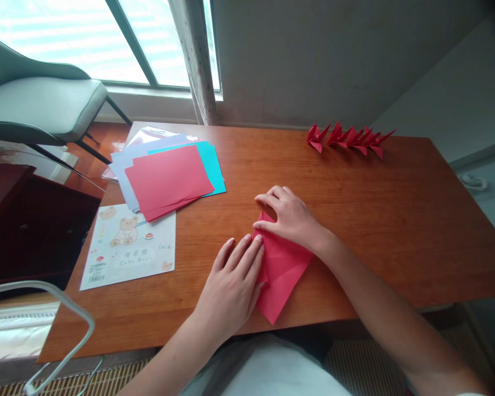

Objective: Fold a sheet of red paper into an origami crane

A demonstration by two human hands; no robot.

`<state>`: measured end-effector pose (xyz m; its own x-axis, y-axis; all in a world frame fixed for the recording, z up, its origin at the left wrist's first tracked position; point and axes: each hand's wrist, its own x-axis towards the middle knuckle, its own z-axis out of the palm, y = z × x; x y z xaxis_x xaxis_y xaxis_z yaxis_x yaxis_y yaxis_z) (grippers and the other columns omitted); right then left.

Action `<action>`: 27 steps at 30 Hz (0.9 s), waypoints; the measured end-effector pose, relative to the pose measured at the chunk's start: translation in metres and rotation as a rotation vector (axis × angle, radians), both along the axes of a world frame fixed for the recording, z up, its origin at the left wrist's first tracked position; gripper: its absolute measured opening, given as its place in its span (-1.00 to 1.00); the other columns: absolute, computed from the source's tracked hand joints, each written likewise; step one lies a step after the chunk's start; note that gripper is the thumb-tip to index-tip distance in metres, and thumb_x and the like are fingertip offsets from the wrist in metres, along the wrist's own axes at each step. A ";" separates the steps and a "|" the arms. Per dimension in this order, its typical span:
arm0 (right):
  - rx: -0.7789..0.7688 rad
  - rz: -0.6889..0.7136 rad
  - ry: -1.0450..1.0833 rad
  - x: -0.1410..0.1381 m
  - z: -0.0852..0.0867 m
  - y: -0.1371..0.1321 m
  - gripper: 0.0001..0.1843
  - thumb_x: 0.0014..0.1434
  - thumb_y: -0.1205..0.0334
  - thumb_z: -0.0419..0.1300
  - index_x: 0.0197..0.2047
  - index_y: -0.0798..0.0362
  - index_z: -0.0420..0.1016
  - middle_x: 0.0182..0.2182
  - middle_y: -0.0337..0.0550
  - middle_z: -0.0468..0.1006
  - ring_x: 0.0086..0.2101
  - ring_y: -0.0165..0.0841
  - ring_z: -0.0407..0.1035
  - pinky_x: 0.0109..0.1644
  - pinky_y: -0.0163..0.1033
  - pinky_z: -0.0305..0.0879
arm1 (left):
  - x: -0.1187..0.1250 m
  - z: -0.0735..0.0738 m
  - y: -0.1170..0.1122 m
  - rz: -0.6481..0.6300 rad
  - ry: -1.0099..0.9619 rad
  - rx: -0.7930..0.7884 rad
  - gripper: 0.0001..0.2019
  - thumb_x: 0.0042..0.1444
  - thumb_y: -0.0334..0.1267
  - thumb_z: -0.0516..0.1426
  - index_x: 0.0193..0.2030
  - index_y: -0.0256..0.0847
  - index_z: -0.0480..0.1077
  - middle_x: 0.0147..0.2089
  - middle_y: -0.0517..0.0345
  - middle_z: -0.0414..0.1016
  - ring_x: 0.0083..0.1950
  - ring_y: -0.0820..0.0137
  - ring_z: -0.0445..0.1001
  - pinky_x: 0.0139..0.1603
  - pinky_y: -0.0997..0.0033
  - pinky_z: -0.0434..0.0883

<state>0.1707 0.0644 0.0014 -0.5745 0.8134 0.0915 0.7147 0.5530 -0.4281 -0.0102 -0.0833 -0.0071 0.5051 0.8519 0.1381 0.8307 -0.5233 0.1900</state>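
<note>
A folded red paper sheet (281,275) lies on the wooden table (355,220) near its front edge. My left hand (231,286) rests flat on the paper's left edge, fingers stretched out and together. My right hand (291,215) lies over the paper's upper corner, fingers extended and pressing down on the fold. Neither hand grips anything.
A stack of red, cyan and pale blue sheets (169,176) lies at the back left, with a bear-printed packet (127,247) in front of it. Several folded red paper cranes (348,137) stand in a row at the back right. A grey chair (37,104) stands by the window.
</note>
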 end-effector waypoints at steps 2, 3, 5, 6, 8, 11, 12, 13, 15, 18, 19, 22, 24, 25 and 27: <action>-0.013 0.014 -0.036 -0.002 0.003 -0.002 -0.49 0.10 0.02 0.41 0.08 -0.02 0.49 -0.08 -0.08 0.48 -0.07 -0.15 0.33 0.01 -0.08 0.33 | 0.001 0.002 -0.001 0.012 0.011 -0.005 -0.46 0.36 -0.17 -0.01 0.42 -0.33 0.21 0.50 0.01 0.15 0.48 0.08 0.12 0.46 0.03 0.03; -0.024 0.022 -0.049 -0.003 0.005 -0.001 -0.48 0.10 0.01 0.41 0.09 -0.03 0.48 -0.08 -0.08 0.48 -0.07 -0.15 0.33 0.00 -0.08 0.33 | 0.002 0.003 -0.001 0.022 0.021 -0.006 -0.46 0.36 -0.17 -0.01 0.42 -0.32 0.22 0.49 0.03 0.16 0.47 0.06 0.13 0.45 0.02 0.03; -0.050 0.044 -0.075 -0.005 0.008 0.001 -0.45 0.09 0.00 0.41 0.11 -0.05 0.47 -0.08 -0.09 0.47 -0.08 -0.16 0.33 -0.01 -0.09 0.33 | 0.004 0.007 -0.002 0.045 0.053 -0.009 -0.46 0.34 -0.16 0.01 0.41 -0.31 0.22 0.49 0.04 0.16 0.42 0.02 0.16 0.42 -0.01 0.05; -0.061 0.058 -0.089 -0.007 0.009 0.003 -0.42 0.08 -0.02 0.42 0.13 -0.05 0.46 -0.07 -0.09 0.47 -0.07 -0.16 0.33 -0.02 -0.09 0.33 | 0.006 0.009 -0.003 0.053 0.074 -0.011 -0.45 0.34 -0.16 0.01 0.41 -0.32 0.22 0.49 0.03 0.17 0.39 0.01 0.19 0.39 -0.02 0.08; -0.077 0.098 -0.120 -0.011 0.013 0.006 -0.33 0.04 -0.04 0.44 0.18 -0.06 0.43 -0.05 -0.07 0.46 -0.05 -0.15 0.32 -0.04 -0.09 0.33 | 0.008 0.013 -0.003 0.058 0.120 -0.021 -0.44 0.33 -0.16 0.01 0.41 -0.33 0.22 0.48 -0.01 0.18 0.33 0.00 0.23 0.31 -0.03 0.15; -0.077 0.177 -0.180 -0.018 0.019 0.012 -0.20 -0.01 -0.08 0.47 0.24 -0.04 0.38 -0.03 -0.02 0.45 -0.02 -0.12 0.31 -0.08 -0.09 0.32 | 0.010 0.020 -0.003 0.039 0.177 -0.040 -0.45 0.33 -0.19 -0.01 0.40 -0.38 0.23 0.47 -0.10 0.21 0.27 0.01 0.26 0.19 -0.01 0.24; -0.074 0.205 -0.200 -0.021 0.021 0.014 -0.18 -0.03 -0.09 0.47 0.25 -0.03 0.37 -0.03 -0.01 0.45 -0.02 -0.11 0.31 -0.09 -0.09 0.32 | 0.011 0.022 -0.002 0.030 0.191 -0.046 -0.46 0.33 -0.21 -0.02 0.39 -0.41 0.23 0.46 -0.13 0.21 0.25 0.01 0.26 0.16 0.01 0.26; -0.072 0.233 -0.217 -0.023 0.023 0.017 -0.16 -0.05 -0.09 0.48 0.25 -0.03 0.37 -0.03 -0.01 0.45 -0.02 -0.10 0.31 -0.10 -0.10 0.32 | 0.012 0.023 -0.001 0.023 0.204 -0.049 -0.46 0.34 -0.21 -0.03 0.39 -0.43 0.22 0.46 -0.16 0.21 0.24 0.02 0.27 0.13 0.02 0.28; -0.074 0.289 -0.236 -0.028 0.025 0.022 -0.14 -0.08 -0.09 0.50 0.24 -0.05 0.38 -0.03 -0.01 0.45 -0.02 -0.10 0.31 -0.12 -0.12 0.31 | 0.014 0.026 0.000 0.014 0.225 -0.054 -0.45 0.34 -0.21 -0.04 0.39 -0.46 0.23 0.45 -0.21 0.21 0.23 0.02 0.27 0.10 0.04 0.30; -0.086 0.359 -0.231 -0.035 0.026 0.027 -0.09 -0.13 -0.06 0.54 0.26 -0.05 0.37 -0.03 -0.01 0.45 -0.02 -0.10 0.32 -0.12 -0.13 0.31 | 0.017 0.029 0.004 0.001 0.247 -0.069 -0.46 0.35 -0.18 -0.03 0.35 -0.48 0.27 0.40 -0.26 0.28 0.23 0.02 0.28 0.06 0.07 0.32; -0.090 0.378 -0.223 -0.036 0.026 0.029 -0.07 -0.14 -0.06 0.54 0.27 -0.05 0.36 -0.03 0.00 0.45 -0.02 -0.10 0.31 -0.13 -0.13 0.31 | 0.018 0.030 0.004 -0.002 0.255 -0.077 -0.47 0.35 -0.17 -0.03 0.35 -0.48 0.27 0.38 -0.27 0.31 0.22 0.02 0.29 0.04 0.09 0.33; -0.091 0.435 -0.202 -0.038 0.025 0.032 -0.08 -0.13 -0.07 0.53 0.27 -0.07 0.36 -0.02 -0.01 0.45 -0.01 -0.10 0.31 -0.14 -0.14 0.30 | 0.020 0.032 0.006 -0.008 0.279 -0.093 -0.48 0.36 -0.18 -0.03 0.35 -0.46 0.27 0.35 -0.27 0.35 0.19 0.04 0.31 -0.02 0.13 0.34; -0.100 0.486 -0.192 -0.036 0.024 0.037 -0.11 -0.09 -0.07 0.50 0.28 -0.09 0.35 -0.02 -0.04 0.45 -0.02 -0.13 0.31 -0.15 -0.17 0.28 | 0.019 0.032 0.006 -0.014 0.288 -0.084 -0.48 0.36 -0.19 -0.04 0.35 -0.46 0.28 0.36 -0.27 0.33 0.18 0.04 0.31 -0.02 0.13 0.35; -0.111 0.508 -0.186 -0.035 0.024 0.040 -0.13 -0.07 -0.07 0.49 0.28 -0.09 0.35 -0.04 -0.06 0.45 -0.04 -0.15 0.32 -0.16 -0.18 0.28 | 0.019 0.031 0.005 -0.016 0.290 -0.074 -0.48 0.36 -0.19 -0.04 0.35 -0.47 0.28 0.37 -0.27 0.31 0.18 0.03 0.31 -0.02 0.12 0.35; -0.137 0.536 -0.174 -0.031 0.023 0.044 -0.15 -0.05 -0.05 0.49 0.27 -0.07 0.35 -0.07 -0.09 0.46 -0.06 -0.18 0.32 -0.17 -0.20 0.27 | 0.019 0.029 0.005 -0.019 0.292 -0.054 -0.48 0.36 -0.19 -0.04 0.34 -0.49 0.28 0.39 -0.26 0.29 0.16 0.03 0.31 -0.02 0.12 0.36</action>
